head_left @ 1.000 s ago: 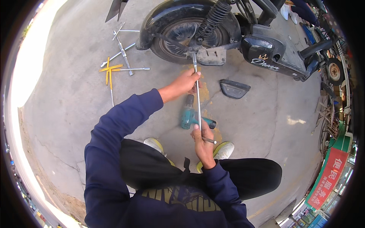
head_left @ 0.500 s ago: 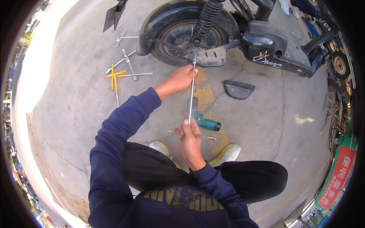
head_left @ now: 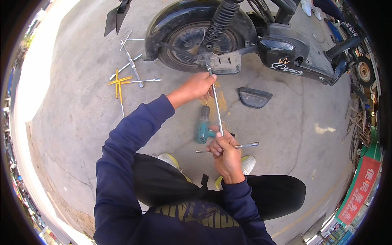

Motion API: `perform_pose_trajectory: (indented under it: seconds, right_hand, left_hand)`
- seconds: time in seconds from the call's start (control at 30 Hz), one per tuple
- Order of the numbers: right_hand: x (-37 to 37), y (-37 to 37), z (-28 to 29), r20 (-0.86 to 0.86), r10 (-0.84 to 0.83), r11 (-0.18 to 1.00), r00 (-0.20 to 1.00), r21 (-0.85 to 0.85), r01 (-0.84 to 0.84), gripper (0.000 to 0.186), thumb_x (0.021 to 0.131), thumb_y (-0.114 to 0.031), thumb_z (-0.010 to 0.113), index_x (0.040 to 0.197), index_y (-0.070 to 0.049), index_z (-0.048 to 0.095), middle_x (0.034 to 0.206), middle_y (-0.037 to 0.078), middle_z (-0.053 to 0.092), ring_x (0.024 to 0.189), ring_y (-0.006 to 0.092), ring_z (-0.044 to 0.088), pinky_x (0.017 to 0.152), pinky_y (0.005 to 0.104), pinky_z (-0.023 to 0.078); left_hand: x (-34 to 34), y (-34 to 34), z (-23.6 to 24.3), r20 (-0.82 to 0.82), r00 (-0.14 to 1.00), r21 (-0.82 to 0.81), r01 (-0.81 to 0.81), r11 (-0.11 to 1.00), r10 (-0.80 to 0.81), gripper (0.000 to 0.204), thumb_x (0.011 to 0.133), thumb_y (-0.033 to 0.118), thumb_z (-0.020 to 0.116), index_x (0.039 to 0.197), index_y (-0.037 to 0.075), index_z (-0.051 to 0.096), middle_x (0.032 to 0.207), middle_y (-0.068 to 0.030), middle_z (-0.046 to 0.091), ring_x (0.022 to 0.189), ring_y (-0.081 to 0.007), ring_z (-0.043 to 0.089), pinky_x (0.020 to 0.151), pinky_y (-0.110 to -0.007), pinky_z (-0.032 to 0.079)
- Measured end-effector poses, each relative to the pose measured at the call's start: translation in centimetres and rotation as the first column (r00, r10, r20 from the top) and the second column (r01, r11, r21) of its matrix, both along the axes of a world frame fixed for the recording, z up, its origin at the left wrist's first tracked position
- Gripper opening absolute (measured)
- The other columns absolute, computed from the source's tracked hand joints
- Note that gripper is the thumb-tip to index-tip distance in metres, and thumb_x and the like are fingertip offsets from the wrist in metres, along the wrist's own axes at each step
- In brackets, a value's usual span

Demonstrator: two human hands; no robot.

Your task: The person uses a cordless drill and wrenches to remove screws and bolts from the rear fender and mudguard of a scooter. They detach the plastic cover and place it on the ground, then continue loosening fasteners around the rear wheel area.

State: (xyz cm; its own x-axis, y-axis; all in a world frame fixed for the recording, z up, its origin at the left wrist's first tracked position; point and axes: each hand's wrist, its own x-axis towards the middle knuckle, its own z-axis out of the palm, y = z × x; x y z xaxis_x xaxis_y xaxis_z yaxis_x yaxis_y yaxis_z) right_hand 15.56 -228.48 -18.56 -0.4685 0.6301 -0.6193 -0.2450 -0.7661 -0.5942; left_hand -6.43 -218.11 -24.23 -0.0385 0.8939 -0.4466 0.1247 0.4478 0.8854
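Head view: left fingers (head_left: pixel 210 79) pinch the T-wrench (head_left: pixel 217 110) toward its 12 o'clock end; right fingers (head_left: pixel 216 148) grip its 6 o'clock crossbar (head_left: pixel 249 145).

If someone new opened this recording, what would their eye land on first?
Probably the black scooter across the top, with the T-shaped wrench running from near its wheel back to the person: left hand on the shaft, right hand at the crossbar. Next, the teal drill on the ground below the left hand, and the bright red banner at the lower right edge.
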Motion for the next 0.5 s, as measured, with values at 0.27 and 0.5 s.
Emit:
perform_pose_trajectory:
  seconds: [0.27, 0.5]
  right_hand:
    - [-3.0, -1.9, -1.5, 0.013, 0.005, 0.994, 1.0, 0.11, -0.007, 0.038, 0.105, -0.02, 0.055, 0.134, 0.004, 0.052, 0.062, -0.005, 0.037, 0.055, 0.0069, 0.036, 0.071, 0.0309, 0.049]
    - [-1.5, -0.7, -2.7, -0.086, -0.049, 0.983, 0.995, 0.173, 0.064, 0.031, 0.105, -0.018, 0.053, 0.128, 0.001, 0.054, 0.063, -0.003, 0.044, 0.052, 0.0119, 0.043, 0.066, 0.0334, 0.052]
  left_hand:
    - [-0.8, -1.4, 2.2, -0.831, 0.52, 0.006, 0.364, 0.931, -0.198, 0.046, 0.106, 0.043, 0.045, 0.086, 0.004, 0.06, 0.075, -0.0088, 0.066, 0.06, -0.0263, 0.063, 0.055, -0.039, 0.048]
    - [10.8, -9.2, 7.8, -0.44, 0.805, 0.455, 0.581, 0.674, -0.397, 0.048, 0.102, 0.045, 0.05, 0.091, 0.001, 0.064, 0.078, -0.0182, 0.067, 0.07, -0.0402, 0.066, 0.072, -0.054, 0.048]
